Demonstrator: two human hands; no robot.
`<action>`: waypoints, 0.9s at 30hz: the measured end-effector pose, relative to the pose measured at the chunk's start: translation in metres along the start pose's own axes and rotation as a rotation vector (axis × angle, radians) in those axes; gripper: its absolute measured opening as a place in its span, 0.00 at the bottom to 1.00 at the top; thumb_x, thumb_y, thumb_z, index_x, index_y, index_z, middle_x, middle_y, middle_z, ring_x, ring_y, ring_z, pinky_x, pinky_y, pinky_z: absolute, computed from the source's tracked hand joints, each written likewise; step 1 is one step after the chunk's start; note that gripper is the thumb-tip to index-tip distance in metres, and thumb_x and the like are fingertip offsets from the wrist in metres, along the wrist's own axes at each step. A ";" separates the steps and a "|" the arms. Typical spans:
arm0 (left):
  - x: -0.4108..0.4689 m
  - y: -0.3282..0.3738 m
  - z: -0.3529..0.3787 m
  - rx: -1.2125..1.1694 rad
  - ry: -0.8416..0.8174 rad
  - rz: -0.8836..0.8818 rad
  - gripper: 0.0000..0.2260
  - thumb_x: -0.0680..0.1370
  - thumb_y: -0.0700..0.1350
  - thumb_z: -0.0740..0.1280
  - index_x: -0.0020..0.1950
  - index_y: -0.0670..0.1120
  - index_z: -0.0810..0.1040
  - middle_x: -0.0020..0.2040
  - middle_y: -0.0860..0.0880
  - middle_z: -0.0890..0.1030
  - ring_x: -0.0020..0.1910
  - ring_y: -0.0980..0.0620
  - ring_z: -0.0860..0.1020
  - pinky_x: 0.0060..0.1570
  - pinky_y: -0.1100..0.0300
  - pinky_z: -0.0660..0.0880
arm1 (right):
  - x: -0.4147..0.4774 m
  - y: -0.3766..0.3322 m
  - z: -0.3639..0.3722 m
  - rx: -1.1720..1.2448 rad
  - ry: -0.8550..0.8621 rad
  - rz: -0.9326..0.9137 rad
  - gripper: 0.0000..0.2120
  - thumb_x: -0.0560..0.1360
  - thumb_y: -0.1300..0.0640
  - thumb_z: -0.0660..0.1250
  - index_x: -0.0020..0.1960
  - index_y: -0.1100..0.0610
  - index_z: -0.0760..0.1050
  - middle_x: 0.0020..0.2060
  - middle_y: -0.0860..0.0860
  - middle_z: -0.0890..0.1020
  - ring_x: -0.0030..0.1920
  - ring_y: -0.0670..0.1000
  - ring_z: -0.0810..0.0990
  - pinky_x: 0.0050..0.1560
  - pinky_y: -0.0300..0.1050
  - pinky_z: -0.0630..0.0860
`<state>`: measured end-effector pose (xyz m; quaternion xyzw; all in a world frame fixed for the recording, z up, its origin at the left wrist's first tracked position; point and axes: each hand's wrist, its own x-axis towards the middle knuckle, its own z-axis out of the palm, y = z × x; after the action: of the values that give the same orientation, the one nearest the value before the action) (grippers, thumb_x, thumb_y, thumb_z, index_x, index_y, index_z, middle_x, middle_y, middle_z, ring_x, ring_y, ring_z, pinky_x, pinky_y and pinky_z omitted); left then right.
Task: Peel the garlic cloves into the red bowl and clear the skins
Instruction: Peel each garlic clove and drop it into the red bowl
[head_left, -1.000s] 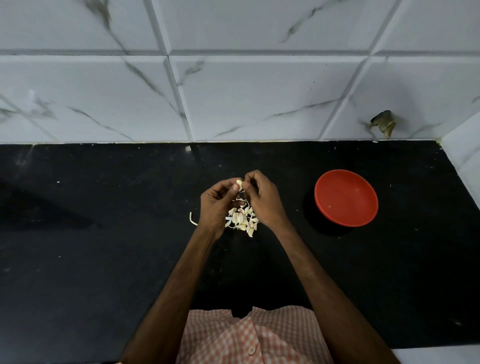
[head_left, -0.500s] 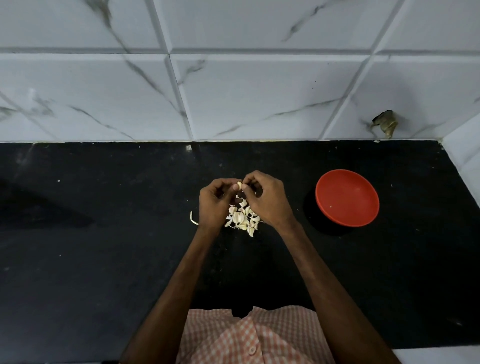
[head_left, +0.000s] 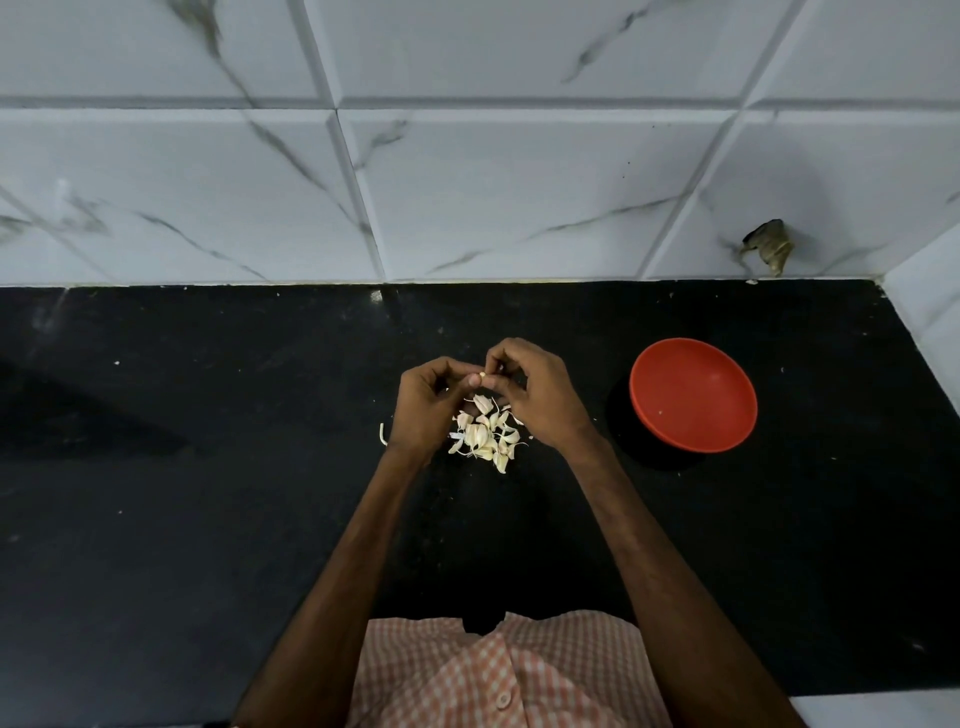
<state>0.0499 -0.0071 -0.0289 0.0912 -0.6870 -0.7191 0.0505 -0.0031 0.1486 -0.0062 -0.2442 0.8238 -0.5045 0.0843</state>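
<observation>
Pinched between both sets of fingertips, one small garlic clove (head_left: 483, 375), with the left hand (head_left: 423, 408) and right hand (head_left: 540, 400) both curled tight on it. Head view: the pile of cloves and skins (head_left: 485, 436) lies on the black counter (head_left: 208, 493) just under the hands, and a stray skin (head_left: 383, 434) lies by the left wrist. The red bowl (head_left: 693, 395) stands apart to the right. White veined wall tiles (head_left: 493, 182) rise behind the counter.

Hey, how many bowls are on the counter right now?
1. The red bowl sits on the black counter, to the right of the right hand and the garlic pile, apart from both.
</observation>
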 end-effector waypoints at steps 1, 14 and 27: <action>0.000 0.000 -0.001 0.029 -0.013 0.007 0.03 0.78 0.33 0.69 0.48 0.38 0.83 0.44 0.41 0.85 0.38 0.53 0.82 0.36 0.62 0.78 | 0.001 0.001 -0.001 -0.009 -0.023 0.004 0.07 0.75 0.63 0.74 0.45 0.57 0.76 0.42 0.46 0.78 0.44 0.49 0.81 0.43 0.53 0.82; 0.000 0.003 0.000 0.072 -0.038 -0.012 0.03 0.78 0.33 0.70 0.48 0.39 0.83 0.41 0.43 0.84 0.36 0.52 0.81 0.35 0.62 0.78 | -0.003 0.006 -0.005 -0.163 -0.139 0.011 0.12 0.78 0.63 0.67 0.46 0.47 0.69 0.42 0.40 0.76 0.42 0.48 0.78 0.44 0.62 0.79; 0.004 0.012 -0.009 0.175 -0.186 -0.056 0.05 0.77 0.32 0.70 0.48 0.39 0.83 0.38 0.49 0.83 0.30 0.60 0.78 0.34 0.67 0.76 | -0.001 0.013 -0.011 -0.053 -0.213 0.026 0.09 0.75 0.56 0.72 0.45 0.47 0.72 0.45 0.41 0.76 0.47 0.45 0.77 0.53 0.60 0.78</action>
<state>0.0470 -0.0174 -0.0172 0.0474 -0.7460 -0.6630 -0.0419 -0.0102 0.1627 -0.0128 -0.2879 0.8265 -0.4524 0.1715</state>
